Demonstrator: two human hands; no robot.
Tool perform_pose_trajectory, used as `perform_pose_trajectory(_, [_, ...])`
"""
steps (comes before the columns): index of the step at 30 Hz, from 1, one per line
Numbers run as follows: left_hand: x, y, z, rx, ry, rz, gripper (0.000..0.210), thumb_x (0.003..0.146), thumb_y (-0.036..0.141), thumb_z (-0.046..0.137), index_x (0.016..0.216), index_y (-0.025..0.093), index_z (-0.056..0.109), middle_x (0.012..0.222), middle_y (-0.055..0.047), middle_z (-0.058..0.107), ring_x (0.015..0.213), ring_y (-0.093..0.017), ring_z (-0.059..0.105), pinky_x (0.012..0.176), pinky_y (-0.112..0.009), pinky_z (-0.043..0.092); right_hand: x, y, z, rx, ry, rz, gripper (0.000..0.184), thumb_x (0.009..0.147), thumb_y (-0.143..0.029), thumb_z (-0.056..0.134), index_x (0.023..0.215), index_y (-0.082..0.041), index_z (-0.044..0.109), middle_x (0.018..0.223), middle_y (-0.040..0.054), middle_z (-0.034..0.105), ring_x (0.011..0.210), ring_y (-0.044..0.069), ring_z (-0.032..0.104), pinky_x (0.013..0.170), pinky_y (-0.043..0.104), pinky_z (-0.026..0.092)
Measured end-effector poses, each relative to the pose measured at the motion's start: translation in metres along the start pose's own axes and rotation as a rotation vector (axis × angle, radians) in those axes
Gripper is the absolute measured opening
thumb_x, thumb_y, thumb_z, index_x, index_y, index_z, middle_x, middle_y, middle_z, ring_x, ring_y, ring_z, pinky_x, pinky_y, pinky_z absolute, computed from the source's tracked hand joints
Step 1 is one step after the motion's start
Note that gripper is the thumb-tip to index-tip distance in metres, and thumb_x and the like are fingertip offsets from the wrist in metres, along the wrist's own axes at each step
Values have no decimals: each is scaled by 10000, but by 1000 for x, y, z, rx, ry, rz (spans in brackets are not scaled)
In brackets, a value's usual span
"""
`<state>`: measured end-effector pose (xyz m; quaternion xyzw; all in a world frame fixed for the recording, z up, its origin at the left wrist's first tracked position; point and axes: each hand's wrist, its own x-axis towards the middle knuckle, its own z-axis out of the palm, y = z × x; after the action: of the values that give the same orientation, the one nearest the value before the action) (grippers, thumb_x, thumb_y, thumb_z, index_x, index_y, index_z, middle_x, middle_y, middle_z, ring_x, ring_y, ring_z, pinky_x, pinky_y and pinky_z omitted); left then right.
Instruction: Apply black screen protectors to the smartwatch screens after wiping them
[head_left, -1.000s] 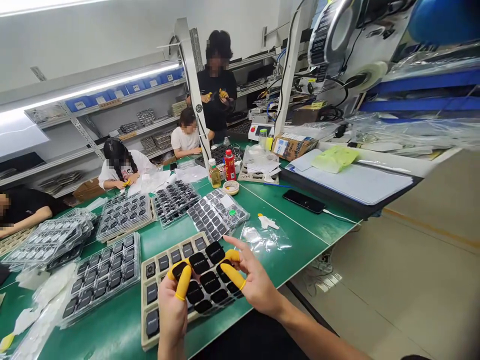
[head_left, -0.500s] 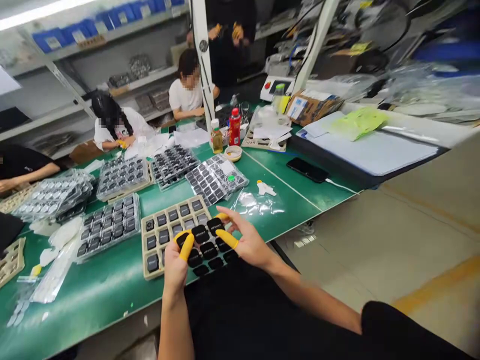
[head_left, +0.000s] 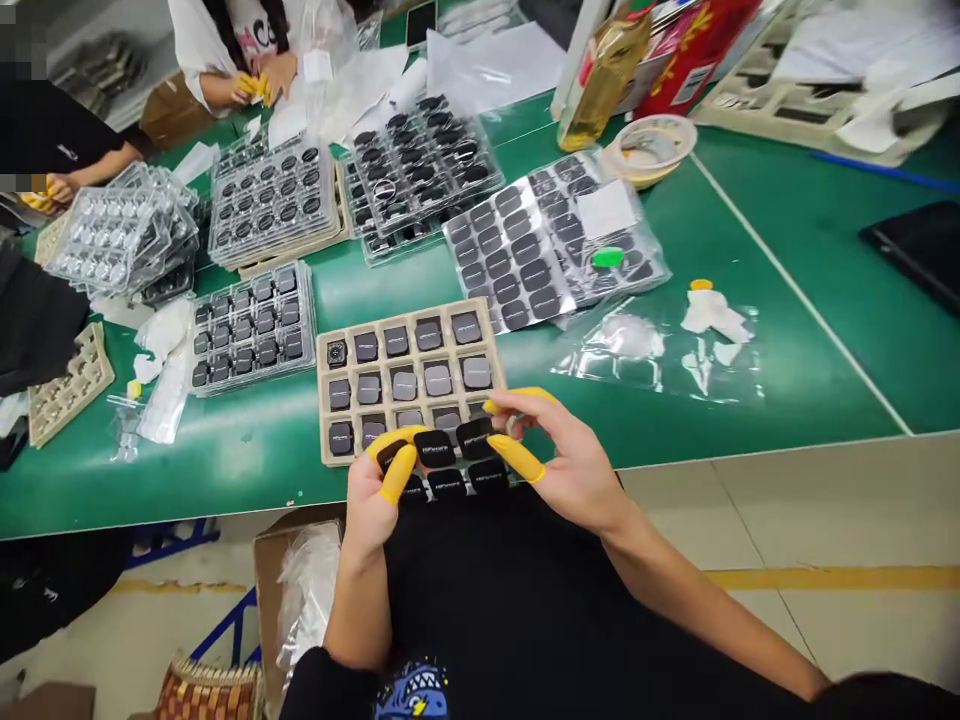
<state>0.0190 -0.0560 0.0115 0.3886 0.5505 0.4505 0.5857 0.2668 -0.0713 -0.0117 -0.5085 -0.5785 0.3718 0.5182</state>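
My left hand (head_left: pixel 376 497), with yellow finger cots on thumb and finger, pinches the left edge of a sheet of black rounded-square stickers (head_left: pixel 448 485) bearing pale lettering. At the sheet's right side, my right hand (head_left: pixel 574 462), also in yellow finger cots, has thumb and forefinger closed around a black sticker (head_left: pixel 474 438); I cannot tell whether it has come off the sheet. Just beyond lies a beige compartment tray (head_left: pixel 324 405) holding rows of dark square pieces (head_left: pixel 404 384). Its front right part is hidden behind the sheet and my hand.
More sticker sheets (head_left: pixel 517 262) lie behind the tray. Clear trays of black pieces (head_left: pixel 251 330) and stacked clear trays (head_left: pixel 112 235) stand left. A tape roll (head_left: pixel 651 150), an oil-coloured bottle (head_left: pixel 604 80) and a phone (head_left: pixel 919 250) are further off. Co-workers' hands (head_left: pixel 259 88) work across the table.
The view has tipped down and come closer to the table. The sheet is now held flatter and lower in view, still between both hands.
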Motion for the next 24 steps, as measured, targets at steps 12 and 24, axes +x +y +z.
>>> perform_pose_trajectory(12, [10, 46, -98, 307, 563, 265, 1172, 824, 510, 997, 1791, 327, 361, 935, 4, 814, 723, -178, 757, 841, -334, 694, 141, -14, 76, -640, -561, -142, 405, 1169, -319, 560, 1548, -187, 621, 1468, 193, 683, 1333, 311, 680, 1027, 439, 642])
perform_pose_trajectory(24, [4, 66, -130, 359, 542, 308, 1369, 751, 534, 1043, 1828, 360, 216, 1213, -58, 848, 952, -232, 817, 1006, -387, 682, 217, -29, 214, -1057, -904, -262, 462, 1083, -440, 781, 1456, -181, 696, 1476, 138, 709, 1269, 295, 738, 1064, 523, 661])
